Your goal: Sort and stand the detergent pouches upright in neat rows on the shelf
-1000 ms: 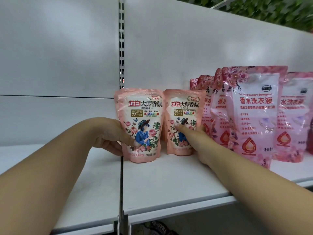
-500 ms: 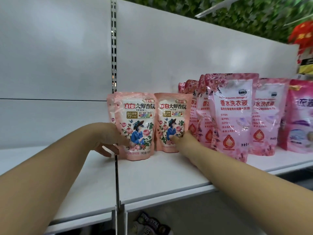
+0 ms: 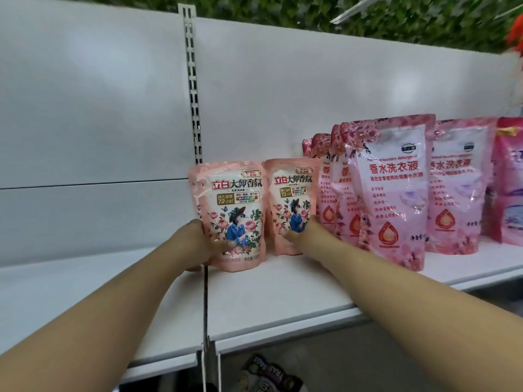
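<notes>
Plainly, both hands were on the small peach pouches at the middle of the white shelf [image 3: 283, 301]. The left hand [image 3: 198, 241] gripped the left small pouch [image 3: 235, 216] from its 9 o'clock side, thumb curled across the lower front over the rose print and the other fingers hidden behind it. That pouch stood upright, just over the seam between the two shelf boards. The right hand [image 3: 307, 236] held the right small pouch [image 3: 291, 207] at its 4 o'clock corner, thumb pressed on the front; whether the remaining fingers wrapped behind it could not be told. This pouch also stood upright, just beside the first at its 3 o'clock, a narrow gap between them.

At 3 o'clock of the small pair stood the tall pink pouches: a front one [image 3: 393, 190] leaning slightly toward the camera, several more [image 3: 325, 188] packed behind it toward 10 o'clock, and another [image 3: 458, 188] at its 3 o'clock. A darker pink bag [image 3: 509, 182] was cut off by the frame edge farthest toward 3 o'clock.

Behind everything ran the white back panel [image 3: 99, 108], with a slotted metal upright [image 3: 192, 86] rising at 12 o'clock of the left small pouch. Green foliage [image 3: 368, 15] showed above the panel. Below the shelf edge, at 6 o'clock, some printed packaging [image 3: 268, 374] was partly visible, too blurred to read fully.
</notes>
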